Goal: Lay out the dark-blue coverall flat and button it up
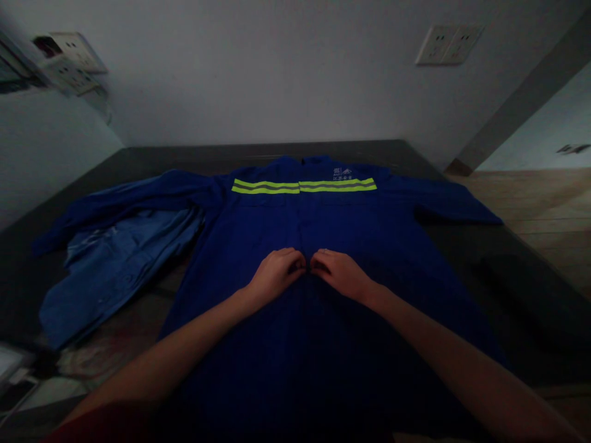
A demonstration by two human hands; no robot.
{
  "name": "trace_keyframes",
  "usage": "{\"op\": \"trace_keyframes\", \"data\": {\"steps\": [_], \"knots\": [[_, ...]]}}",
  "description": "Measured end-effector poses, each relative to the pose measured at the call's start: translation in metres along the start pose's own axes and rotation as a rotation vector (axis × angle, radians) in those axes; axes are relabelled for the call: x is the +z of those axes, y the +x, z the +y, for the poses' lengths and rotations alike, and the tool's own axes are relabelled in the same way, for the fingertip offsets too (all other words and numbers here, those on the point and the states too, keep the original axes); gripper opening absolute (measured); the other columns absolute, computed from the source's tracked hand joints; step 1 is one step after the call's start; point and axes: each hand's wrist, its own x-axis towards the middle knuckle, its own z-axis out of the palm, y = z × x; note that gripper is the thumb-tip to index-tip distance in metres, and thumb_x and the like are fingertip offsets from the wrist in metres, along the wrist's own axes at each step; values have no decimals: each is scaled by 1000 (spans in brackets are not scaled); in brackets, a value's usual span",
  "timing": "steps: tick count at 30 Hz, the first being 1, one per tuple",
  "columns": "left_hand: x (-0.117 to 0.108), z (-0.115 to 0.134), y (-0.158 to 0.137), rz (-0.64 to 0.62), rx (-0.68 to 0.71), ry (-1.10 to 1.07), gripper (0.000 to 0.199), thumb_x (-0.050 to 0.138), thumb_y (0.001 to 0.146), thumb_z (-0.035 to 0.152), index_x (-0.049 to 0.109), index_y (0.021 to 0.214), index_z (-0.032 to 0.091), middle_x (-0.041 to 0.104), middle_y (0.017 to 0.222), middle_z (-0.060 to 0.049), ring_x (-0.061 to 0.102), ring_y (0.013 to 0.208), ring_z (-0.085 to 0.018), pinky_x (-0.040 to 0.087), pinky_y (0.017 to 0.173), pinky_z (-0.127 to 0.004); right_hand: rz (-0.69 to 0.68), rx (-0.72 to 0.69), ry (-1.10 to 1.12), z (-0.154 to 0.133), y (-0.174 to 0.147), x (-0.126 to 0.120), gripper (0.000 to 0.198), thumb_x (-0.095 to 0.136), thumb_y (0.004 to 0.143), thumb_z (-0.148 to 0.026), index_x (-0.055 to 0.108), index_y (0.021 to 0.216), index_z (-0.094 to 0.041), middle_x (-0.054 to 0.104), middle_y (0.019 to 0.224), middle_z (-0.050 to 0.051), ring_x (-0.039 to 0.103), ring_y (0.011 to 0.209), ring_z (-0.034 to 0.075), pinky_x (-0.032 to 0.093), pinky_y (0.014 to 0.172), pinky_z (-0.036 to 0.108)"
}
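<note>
A dark blue work jacket (pixel 364 227) lies front side up with its sleeves spread to both sides. Yellow-green reflective strips (pixel 265 186) cross its chest, and a small white print sits above the strip on the right. My left hand (pixel 281 271) pinches the jacket at its front opening, thumb against fingers. Just across from it, my right hand (pixel 339 272) pinches the other side of the same opening. Only a narrow gap parts the fingertips. Whatever small fastening lies between them is too dark to make out.
A lighter blue folded garment (pixel 124 264) lies at the left, partly under the jacket's sleeve. On the right of the dark table (pixel 378 149) rests a black flat object (pixel 530 301). Wall sockets (pixel 449 45) are on the wall behind.
</note>
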Motion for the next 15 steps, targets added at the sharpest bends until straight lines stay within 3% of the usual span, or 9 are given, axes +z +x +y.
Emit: {"op": "trace_keyframes", "data": {"steps": [6, 15], "knots": [[-3, 5, -2, -51, 25, 126, 7, 57, 84, 14, 59, 89, 18, 61, 86, -2, 58, 82, -18, 41, 71, -29, 47, 3, 46, 2, 0, 4, 7, 62, 84, -11, 59, 84, -18, 60, 83, 1, 55, 75, 15, 38, 69, 27], [-5, 3, 6, -22, 29, 14, 12, 53, 86, 13, 63, 82, 17, 67, 84, -2, 62, 80, -17, 43, 72, -28, 44, 18, 53, 0, 5, -8, 6, 66, 82, -15, 60, 80, -17, 60, 77, 0, 53, 70, 14, 36, 65, 25]]}}
